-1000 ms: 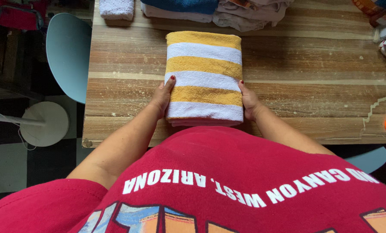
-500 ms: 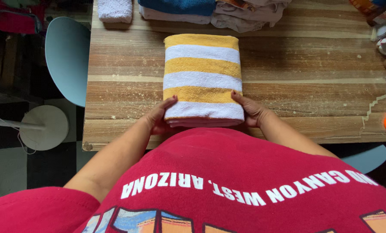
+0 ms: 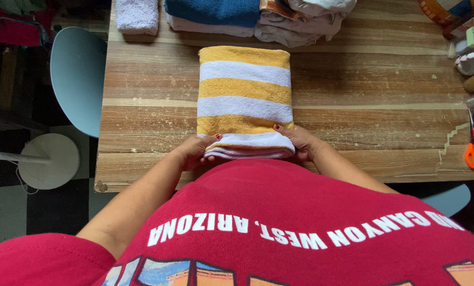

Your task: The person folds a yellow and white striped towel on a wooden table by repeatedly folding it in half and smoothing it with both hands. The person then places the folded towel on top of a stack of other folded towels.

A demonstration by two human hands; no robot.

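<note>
No screens, signs or clear labels show anywhere in the head view. The nearest thing to packaging is a cluster of small items at the far right edge of the table (image 3: pixel 385 85): a little pale green box (image 3: pixel 473 36) and a white rounded container (image 3: pixel 466 63) beside it, both too small to make out further.

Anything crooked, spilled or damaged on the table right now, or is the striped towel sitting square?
Nothing stands out. The yellow and white striped towel lies folded and square to the wooden table, with the left hand and right hand gripping its near corners. The folded stacks at the far edge look tidy, and the orange scissors lie flat.
</note>
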